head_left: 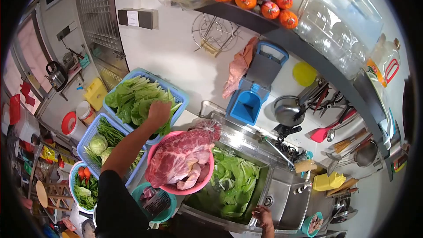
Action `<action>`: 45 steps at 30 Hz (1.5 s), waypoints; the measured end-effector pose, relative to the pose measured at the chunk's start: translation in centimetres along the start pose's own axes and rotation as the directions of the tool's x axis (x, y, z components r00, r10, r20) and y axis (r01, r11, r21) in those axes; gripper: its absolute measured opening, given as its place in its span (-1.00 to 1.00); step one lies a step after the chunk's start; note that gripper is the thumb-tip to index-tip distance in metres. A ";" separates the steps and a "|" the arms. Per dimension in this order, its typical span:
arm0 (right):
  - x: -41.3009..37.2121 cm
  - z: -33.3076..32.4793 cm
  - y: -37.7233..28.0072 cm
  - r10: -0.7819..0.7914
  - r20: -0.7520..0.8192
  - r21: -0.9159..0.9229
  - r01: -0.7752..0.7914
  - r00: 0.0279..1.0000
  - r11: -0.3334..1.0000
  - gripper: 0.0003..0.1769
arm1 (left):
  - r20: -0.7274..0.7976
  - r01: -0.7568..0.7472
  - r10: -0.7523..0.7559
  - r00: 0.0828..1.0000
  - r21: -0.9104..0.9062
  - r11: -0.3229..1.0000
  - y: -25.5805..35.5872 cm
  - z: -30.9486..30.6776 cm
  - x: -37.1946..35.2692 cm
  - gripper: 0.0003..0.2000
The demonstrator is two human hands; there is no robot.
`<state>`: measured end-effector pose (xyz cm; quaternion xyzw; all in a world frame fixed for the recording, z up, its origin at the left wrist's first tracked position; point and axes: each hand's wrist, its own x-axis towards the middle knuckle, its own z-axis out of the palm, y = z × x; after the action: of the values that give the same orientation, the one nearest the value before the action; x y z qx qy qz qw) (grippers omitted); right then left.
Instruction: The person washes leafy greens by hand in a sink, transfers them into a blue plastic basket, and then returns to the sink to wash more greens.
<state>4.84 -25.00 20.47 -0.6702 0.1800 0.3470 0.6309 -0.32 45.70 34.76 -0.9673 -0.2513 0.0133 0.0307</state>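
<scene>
My left hand [159, 113] reaches into a blue basket [179, 110] heaped with leafy greens [132, 99]. Its fingers curl down around the leaves and are partly hidden. My right hand [264, 216] is at the front of the sink, beside the divider between the two basins, fingers apart and holding nothing. More leafy greens [235, 178] lie in water in the left basin [194, 205]. Between the basket and the basin stands a pink bowl [211, 167] with a large slab of raw meat [174, 156] and paler meat pieces.
Left of my arm is a second blue basket [83, 150] with cabbage and green stems. A teal basin [169, 205] stands below the pink bowl. A faucet [302, 188] juts over the right basin. Pans and utensils hang on the wall beneath a shelf [260, 24] holding orange fruit.
</scene>
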 end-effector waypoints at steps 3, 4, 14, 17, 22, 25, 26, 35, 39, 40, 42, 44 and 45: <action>0.1 0.1 -0.2 0.012 -0.035 -0.019 -0.012 0.999 1.000 -0.69 | -0.153 -0.073 0.092 0.984 0.129 0.989 -0.5 1.0 0.6 -0.59; 0.2 0.2 -0.3 0.017 -0.048 -0.032 -0.019 0.999 0.999 -0.68 | -0.215 -0.058 0.107 0.971 0.222 0.973 -0.4 1.6 -0.3 -0.51; 0.8 3.1 -0.9 0.010 0.033 -0.154 -0.004 0.999 0.988 -0.48 | -0.091 0.073 -0.051 0.994 0.255 0.964 -1.6 5.0 -2.3 -0.33; 1.5 2.7 -0.7 0.015 0.064 -0.121 -0.007 0.998 0.993 -0.47 | -0.076 0.047 -0.027 0.997 0.272 0.961 -0.8 4.4 -2.2 -0.35; 5.4 1.6 1.8 0.125 0.084 0.010 -0.127 0.989 0.992 -0.56 | -0.183 -0.026 0.062 0.981 0.192 0.981 3.3 0.2 -3.4 -0.38; 9.2 0.3 4.6 0.194 0.062 0.085 -0.199 0.979 0.976 -0.65 | -0.385 -0.150 0.155 0.910 0.043 0.988 8.6 -2.3 -6.2 -0.49; 10.6 -0.2 5.5 0.212 0.045 0.104 -0.215 0.976 0.971 -0.68 | -0.418 -0.181 0.158 0.895 -0.016 0.983 10.9 -3.6 -7.3 -0.52; 29.2 4.1 7.7 -0.373 -0.458 -0.660 -0.028 0.807 0.751 -0.37 | 0.166 0.166 -0.015 0.986 -0.968 0.190 38.7 15.1 -21.3 -0.79; 33.0 3.3 9.1 -0.003 -0.028 -0.619 -0.015 1.000 0.786 -0.13 | 0.767 0.790 -0.199 0.610 -0.609 0.076 43.4 29.0 -20.9 -0.48; 32.6 3.5 9.6 0.001 0.049 -0.542 0.026 0.999 0.840 -0.20 | 0.718 0.761 -0.257 0.646 -0.630 0.155 44.3 32.0 -20.6 -0.35; 29.3 4.9 9.3 -0.005 0.197 -0.368 0.079 0.980 0.927 -0.34 | 0.607 0.702 -0.354 0.711 -0.639 0.315 46.0 36.6 -20.4 -0.10; 26.3 6.3 8.3 0.136 0.161 -0.452 -0.050 0.977 0.891 -0.20 | 0.805 0.817 -0.180 0.566 -0.576 -0.006 45.7 35.7 -18.7 0.04; 25.6 6.8 7.8 0.202 0.141 -0.491 -0.109 0.969 0.864 -0.12 | 0.866 0.851 -0.067 0.496 -0.500 -0.161 45.5 35.4 -18.0 0.12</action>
<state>15.71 -14.41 -2.61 -0.7530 0.0816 0.4922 0.4290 4.60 -0.87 -3.41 -0.4694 -0.5491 0.1251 -0.6800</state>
